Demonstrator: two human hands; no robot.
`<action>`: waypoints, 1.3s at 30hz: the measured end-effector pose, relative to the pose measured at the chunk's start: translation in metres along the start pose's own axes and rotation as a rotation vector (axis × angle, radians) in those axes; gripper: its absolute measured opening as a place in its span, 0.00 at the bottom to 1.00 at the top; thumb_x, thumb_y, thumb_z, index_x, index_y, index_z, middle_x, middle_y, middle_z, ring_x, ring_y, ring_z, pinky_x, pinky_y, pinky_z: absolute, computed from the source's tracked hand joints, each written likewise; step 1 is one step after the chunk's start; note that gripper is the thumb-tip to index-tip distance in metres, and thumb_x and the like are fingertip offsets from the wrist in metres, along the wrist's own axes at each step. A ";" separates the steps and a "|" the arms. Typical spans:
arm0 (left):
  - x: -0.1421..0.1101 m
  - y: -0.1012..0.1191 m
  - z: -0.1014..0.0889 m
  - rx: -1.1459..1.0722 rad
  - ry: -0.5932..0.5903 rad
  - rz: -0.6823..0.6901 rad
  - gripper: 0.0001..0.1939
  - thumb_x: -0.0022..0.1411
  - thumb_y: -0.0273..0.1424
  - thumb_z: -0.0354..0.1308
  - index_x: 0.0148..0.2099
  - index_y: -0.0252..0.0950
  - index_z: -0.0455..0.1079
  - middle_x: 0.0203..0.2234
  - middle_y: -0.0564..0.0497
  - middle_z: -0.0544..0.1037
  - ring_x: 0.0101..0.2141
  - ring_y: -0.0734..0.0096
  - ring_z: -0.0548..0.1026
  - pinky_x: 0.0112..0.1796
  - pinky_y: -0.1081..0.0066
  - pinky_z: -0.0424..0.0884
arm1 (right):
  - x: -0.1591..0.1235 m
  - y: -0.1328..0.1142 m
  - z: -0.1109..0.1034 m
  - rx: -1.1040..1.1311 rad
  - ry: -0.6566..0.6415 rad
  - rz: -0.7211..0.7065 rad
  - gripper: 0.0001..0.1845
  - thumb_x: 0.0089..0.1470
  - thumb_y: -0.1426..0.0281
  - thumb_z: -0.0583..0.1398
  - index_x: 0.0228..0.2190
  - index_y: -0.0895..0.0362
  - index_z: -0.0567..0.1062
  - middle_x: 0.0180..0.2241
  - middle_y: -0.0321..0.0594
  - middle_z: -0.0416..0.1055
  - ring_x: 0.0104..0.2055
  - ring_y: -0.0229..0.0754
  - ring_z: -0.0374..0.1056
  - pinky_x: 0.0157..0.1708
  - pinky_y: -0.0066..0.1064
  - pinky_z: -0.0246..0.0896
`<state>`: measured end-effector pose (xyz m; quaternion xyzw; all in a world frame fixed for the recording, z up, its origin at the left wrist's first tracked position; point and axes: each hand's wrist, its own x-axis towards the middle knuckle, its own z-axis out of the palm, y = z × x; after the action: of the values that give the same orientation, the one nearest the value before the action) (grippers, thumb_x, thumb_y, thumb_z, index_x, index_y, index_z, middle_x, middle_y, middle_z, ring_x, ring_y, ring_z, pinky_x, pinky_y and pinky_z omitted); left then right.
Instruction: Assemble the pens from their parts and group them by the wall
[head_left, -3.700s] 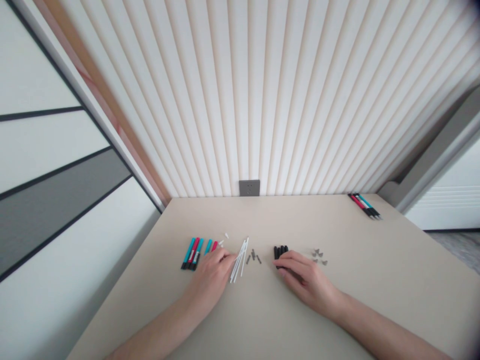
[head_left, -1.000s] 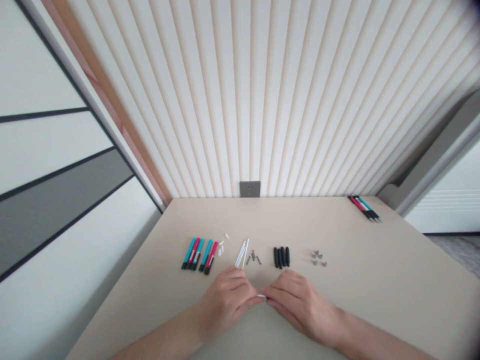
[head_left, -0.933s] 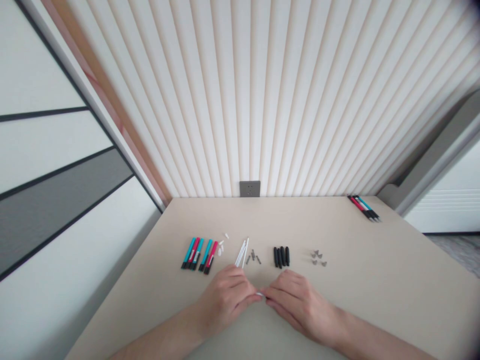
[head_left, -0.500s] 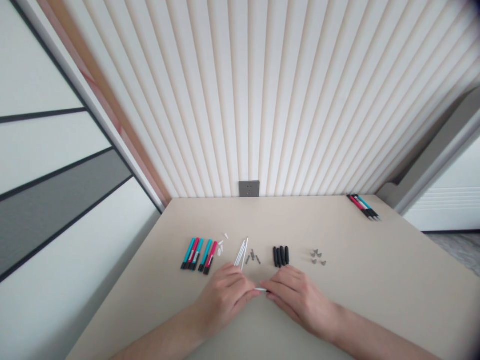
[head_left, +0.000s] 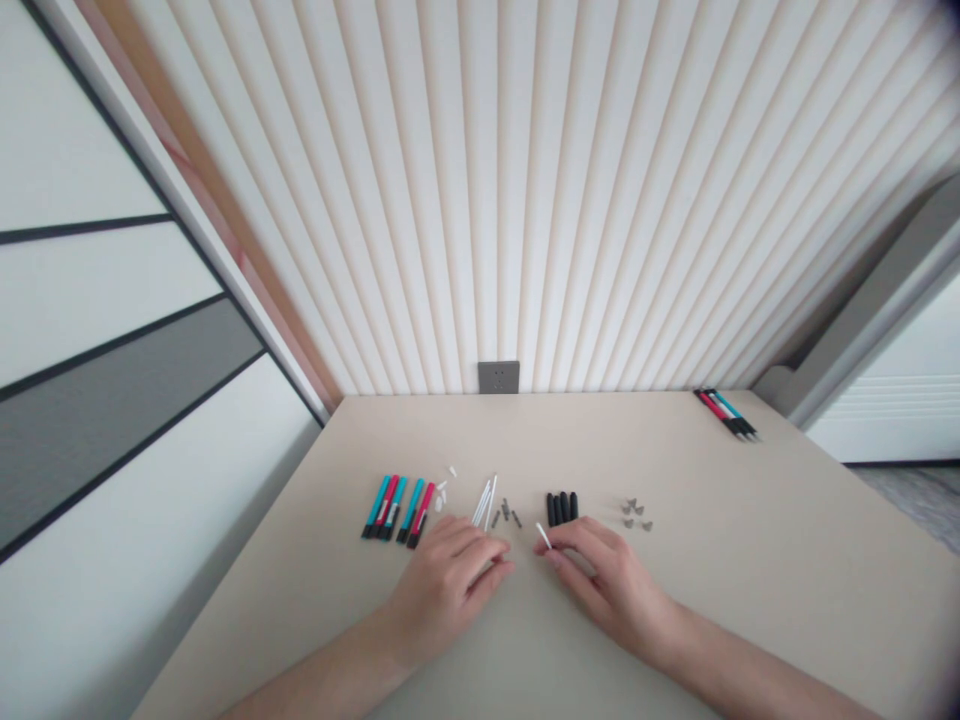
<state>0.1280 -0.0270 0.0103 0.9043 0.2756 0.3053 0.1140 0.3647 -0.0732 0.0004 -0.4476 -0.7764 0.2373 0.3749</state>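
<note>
My right hand (head_left: 604, 575) pinches a thin white pen refill (head_left: 544, 537) between thumb and fingers; a short length shows, pointing up and left, and the rest is hidden. My left hand (head_left: 461, 575) holds nothing, its thumb and forefinger slightly apart. Just beyond it lie several white refills (head_left: 484, 505), partly covered by its fingers. Small grey springs (head_left: 506, 510) lie between the hands. Black rubber grips (head_left: 562, 507) stand in a row behind my right hand, their near ends partly hidden.
Blue and pink pen barrels (head_left: 397, 510) lie at left, near small white clips (head_left: 441, 497). Several small grey cone tips (head_left: 636, 512) are at right. Pens (head_left: 727, 415) lie at the table's (head_left: 750, 580) far right corner. A wall socket (head_left: 499, 377) sits behind.
My left hand has let go of the refill and its fingers have parted. My right hand has turned the refill upward and moved slightly away from my left hand.
</note>
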 end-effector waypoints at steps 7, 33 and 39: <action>0.002 0.009 0.005 -0.019 -0.136 0.008 0.04 0.65 0.30 0.59 0.41 0.36 0.71 0.31 0.50 0.78 0.34 0.63 0.74 0.38 0.65 0.68 | -0.002 -0.006 0.010 0.402 -0.037 0.162 0.07 0.65 0.64 0.54 0.40 0.54 0.67 0.44 0.47 0.76 0.51 0.44 0.72 0.52 0.39 0.68; -0.001 -0.002 0.002 -0.159 0.017 -0.226 0.02 0.63 0.26 0.60 0.39 0.36 0.70 0.31 0.51 0.75 0.34 0.68 0.73 0.35 0.71 0.69 | -0.002 0.018 0.006 0.133 0.167 0.154 0.11 0.62 0.62 0.58 0.38 0.54 0.78 0.35 0.42 0.78 0.37 0.43 0.75 0.35 0.29 0.72; -0.002 -0.003 0.003 -0.214 0.029 -0.184 0.03 0.62 0.27 0.62 0.37 0.35 0.70 0.29 0.52 0.73 0.32 0.69 0.72 0.33 0.73 0.68 | -0.003 0.018 0.006 0.085 0.126 0.103 0.11 0.62 0.62 0.59 0.35 0.54 0.79 0.31 0.41 0.78 0.34 0.41 0.74 0.34 0.30 0.69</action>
<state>0.1267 -0.0259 0.0056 0.8534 0.3249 0.3342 0.2333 0.3700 -0.0673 -0.0168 -0.4847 -0.7166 0.2604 0.4287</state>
